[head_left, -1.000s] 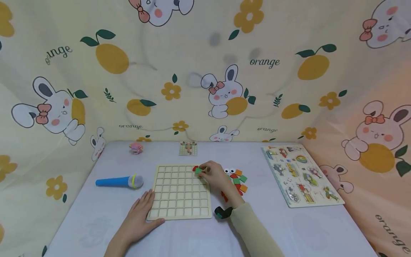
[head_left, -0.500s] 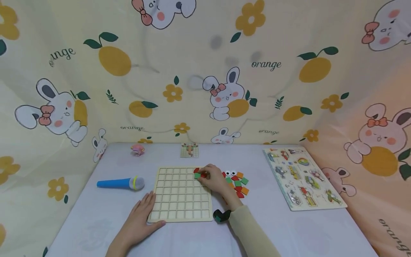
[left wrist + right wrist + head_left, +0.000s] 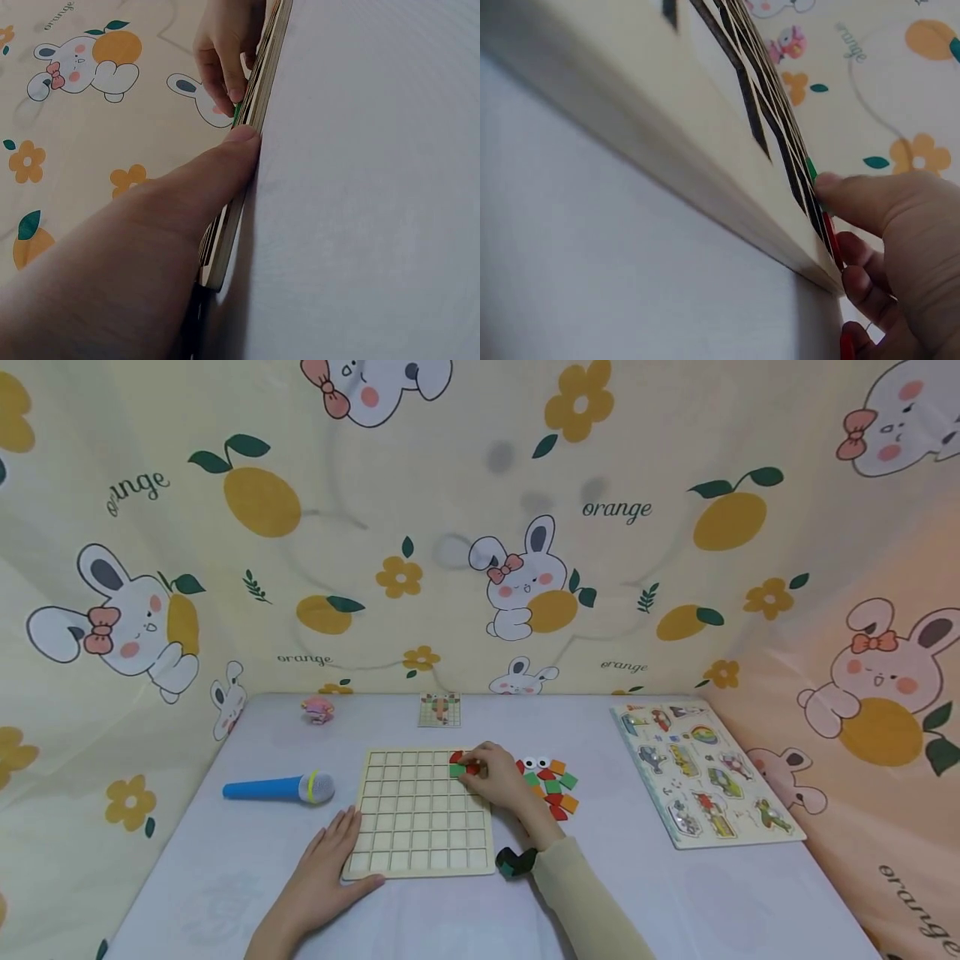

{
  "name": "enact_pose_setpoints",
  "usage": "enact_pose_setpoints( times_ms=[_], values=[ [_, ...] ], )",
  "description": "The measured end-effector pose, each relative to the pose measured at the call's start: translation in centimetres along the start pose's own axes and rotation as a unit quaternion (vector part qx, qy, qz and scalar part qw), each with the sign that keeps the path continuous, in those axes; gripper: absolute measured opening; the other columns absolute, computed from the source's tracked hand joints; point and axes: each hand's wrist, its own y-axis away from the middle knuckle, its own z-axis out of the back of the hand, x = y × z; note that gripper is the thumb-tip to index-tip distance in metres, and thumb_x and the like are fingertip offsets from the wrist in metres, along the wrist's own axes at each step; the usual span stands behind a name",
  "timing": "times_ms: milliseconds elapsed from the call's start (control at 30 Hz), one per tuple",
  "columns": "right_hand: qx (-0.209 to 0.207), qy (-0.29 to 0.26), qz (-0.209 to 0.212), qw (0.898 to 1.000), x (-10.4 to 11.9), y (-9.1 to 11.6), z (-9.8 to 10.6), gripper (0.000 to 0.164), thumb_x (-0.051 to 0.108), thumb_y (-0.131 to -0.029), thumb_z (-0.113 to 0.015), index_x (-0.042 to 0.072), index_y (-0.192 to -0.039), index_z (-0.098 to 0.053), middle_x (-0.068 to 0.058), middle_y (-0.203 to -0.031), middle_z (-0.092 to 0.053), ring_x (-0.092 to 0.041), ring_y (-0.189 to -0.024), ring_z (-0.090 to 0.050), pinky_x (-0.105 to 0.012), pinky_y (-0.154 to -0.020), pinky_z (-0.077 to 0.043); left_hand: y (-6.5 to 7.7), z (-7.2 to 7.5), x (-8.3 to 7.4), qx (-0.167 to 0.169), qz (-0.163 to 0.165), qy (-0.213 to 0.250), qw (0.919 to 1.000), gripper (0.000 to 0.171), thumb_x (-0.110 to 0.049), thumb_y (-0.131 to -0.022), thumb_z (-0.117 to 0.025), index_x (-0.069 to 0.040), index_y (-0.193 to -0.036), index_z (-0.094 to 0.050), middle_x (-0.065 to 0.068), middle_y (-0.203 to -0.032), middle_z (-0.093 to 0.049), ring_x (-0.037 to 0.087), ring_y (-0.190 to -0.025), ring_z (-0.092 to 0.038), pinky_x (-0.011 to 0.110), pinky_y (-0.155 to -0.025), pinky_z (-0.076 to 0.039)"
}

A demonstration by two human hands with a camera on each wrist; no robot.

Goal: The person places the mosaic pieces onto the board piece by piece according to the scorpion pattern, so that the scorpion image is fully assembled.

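A wooden grid board [image 3: 420, 827] lies on the table. My left hand [image 3: 318, 868] rests at its near left corner, fingers extended along the left edge; in the left wrist view the thumb [image 3: 225, 161] presses the near edge. The right hand [image 3: 498, 777] is over the board's far right corner, thumb and fingertips at a green square tile [image 3: 457, 771] that lies in a cell. In the right wrist view the thumb [image 3: 847, 196] touches that green tile [image 3: 811, 171]. A red tile [image 3: 832, 238] lies beside it under the fingers. Another red tile [image 3: 456, 757] sits behind the green one.
Loose red, green and orange tiles [image 3: 553, 786] with two googly eyes [image 3: 537, 762] lie right of the board. A picture card [image 3: 439, 710] and pink toy [image 3: 318, 709] stand behind, a blue toy microphone [image 3: 277, 787] at left, a picture puzzle board [image 3: 708, 777] at right.
The right hand has lowered the green tile from over the red one into a cell just nearer. Over the last half second it stays there. The left hand has stayed on the board.
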Motion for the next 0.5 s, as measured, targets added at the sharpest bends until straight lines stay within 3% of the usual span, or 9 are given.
enact_pose_setpoints(
  times_ms=[267,500],
  values=[
    [-0.016,0.004,-0.016,1.000,0.2,-0.9,-0.2,0.031,0.021,-0.104,-0.067,0.010,-0.132,-0.074,-0.004,-0.098,-0.062,-0.015,-0.081,-0.051,-0.029,-0.070,-0.045,0.0,0.0,-0.1,-0.007,-0.005,0.004,1.0000,0.117,-0.074,-0.088,-0.069,-0.001,-0.167,-0.022,0.017,-0.175,-0.019,0.040,-0.163,-0.014,0.062,-0.131,-0.009],
    [-0.032,0.023,-0.012,0.999,0.1,-1.6,-0.6,0.019,0.017,-0.102,-0.069,0.009,-0.116,-0.078,-0.006,-0.097,-0.064,-0.016,-0.083,-0.056,-0.031,-0.073,-0.050,0.0,-0.3,0.1,-0.013,-0.008,0.002,0.9999,0.116,-0.073,-0.088,-0.071,-0.001,-0.166,-0.024,0.017,-0.175,-0.020,0.040,-0.163,-0.015,0.062,-0.131,-0.010]
  ],
)
